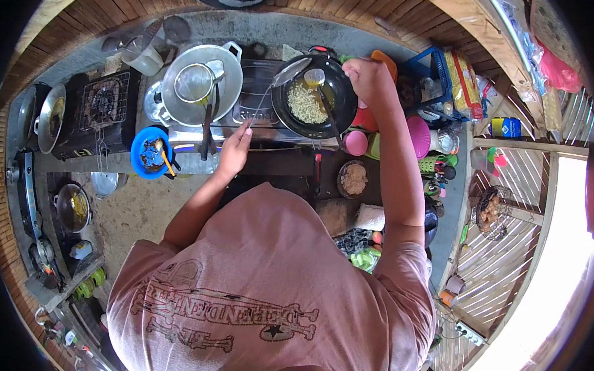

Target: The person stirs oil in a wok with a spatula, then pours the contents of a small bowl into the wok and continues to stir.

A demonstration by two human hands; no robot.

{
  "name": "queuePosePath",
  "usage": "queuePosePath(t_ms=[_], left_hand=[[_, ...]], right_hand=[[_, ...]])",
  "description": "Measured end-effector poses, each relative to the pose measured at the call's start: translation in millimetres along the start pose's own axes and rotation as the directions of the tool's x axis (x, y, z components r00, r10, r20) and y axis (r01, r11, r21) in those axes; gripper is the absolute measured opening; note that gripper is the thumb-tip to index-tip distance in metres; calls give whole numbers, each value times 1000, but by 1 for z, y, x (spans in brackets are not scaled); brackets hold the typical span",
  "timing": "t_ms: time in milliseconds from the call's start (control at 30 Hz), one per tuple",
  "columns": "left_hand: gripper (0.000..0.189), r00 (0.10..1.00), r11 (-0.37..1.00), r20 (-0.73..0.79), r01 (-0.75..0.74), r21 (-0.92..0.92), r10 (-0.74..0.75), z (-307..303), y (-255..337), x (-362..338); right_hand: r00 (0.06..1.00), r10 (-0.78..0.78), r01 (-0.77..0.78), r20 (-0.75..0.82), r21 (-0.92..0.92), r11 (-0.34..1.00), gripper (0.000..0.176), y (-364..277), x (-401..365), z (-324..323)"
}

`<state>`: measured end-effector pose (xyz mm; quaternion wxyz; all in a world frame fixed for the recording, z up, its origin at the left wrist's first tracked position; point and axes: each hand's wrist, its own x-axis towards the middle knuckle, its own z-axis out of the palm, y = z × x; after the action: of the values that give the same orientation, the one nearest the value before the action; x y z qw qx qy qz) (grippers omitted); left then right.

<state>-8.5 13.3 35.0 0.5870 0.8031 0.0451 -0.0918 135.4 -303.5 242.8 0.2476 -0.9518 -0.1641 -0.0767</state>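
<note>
My left hand [235, 150] is closed round the thin handle of a metal skimmer [290, 72], whose head is tilted over the left rim of a black wok [342, 102]. Chopped pale food [306, 105] lies in yellowish oil in the wok. A ladle [314, 77] rests in there too, its dark handle leaning over the near rim. Above the wok's right side, my right hand [363, 76] is closed; what its fingers hold, if anything, is hidden.
Left of the wok stands a big silver pot [201, 113] with a strainer [194, 82] on it. A blue bowl [141, 155] is at the counter's near edge. Below the wok sits a bowl of brown food [354, 179]. Pink containers [356, 143] crowd the right.
</note>
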Motion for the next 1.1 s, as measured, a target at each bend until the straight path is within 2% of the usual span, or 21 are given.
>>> queuePosePath(t_ms=[67,200,267,400,467,600,667,700,767,900,967,1100], left_hand=[[50,1000,999,-4,15,-42,-15,0,2,-1],[50,999,996,14,33,-88,-32,-1,4,-1],[52,999,994,30,32,-108,-29,-2,4,-1],[52,999,993,32,26,-114,-22,1,0,-1],[52,999,994,25,23,-106,-21,2,-4,0],[53,999,995,34,23,-96,-20,0,-3,0],[53,998,994,47,46,-101,-42,-1,-4,1],[53,998,994,46,46,-101,-41,-1,-4,1],[54,999,998,33,29,-54,-28,-1,-7,1],[53,1000,1000,12,6,-16,-6,0,-8,1],[50,999,988,8,39,-152,-38,2,-5,0],[49,997,973,29,81,-215,-76,1,-5,1]], right_hand=[[992,-92,92,-86,-3,996,8,9,8,6],[991,-113,110,-67,-43,993,12,-5,13,-3],[978,-170,159,-123,-94,983,13,-7,16,-4],[975,-183,163,-123,-154,974,16,-21,12,-13],[883,-360,326,-301,-158,932,22,-11,12,-6],[929,-255,245,-267,-71,967,31,-6,-6,-6],[905,-280,225,-320,-199,954,36,-5,-24,-5],[905,-281,226,-321,-198,954,36,-1,-34,-2],[915,-185,115,-359,-207,972,40,14,-57,8],[960,132,-149,-248,-50,988,22,77,-135,64],[895,422,-430,-145,-23,903,26,89,-174,94],[857,492,-505,-152,-58,861,36,84,-220,132]])
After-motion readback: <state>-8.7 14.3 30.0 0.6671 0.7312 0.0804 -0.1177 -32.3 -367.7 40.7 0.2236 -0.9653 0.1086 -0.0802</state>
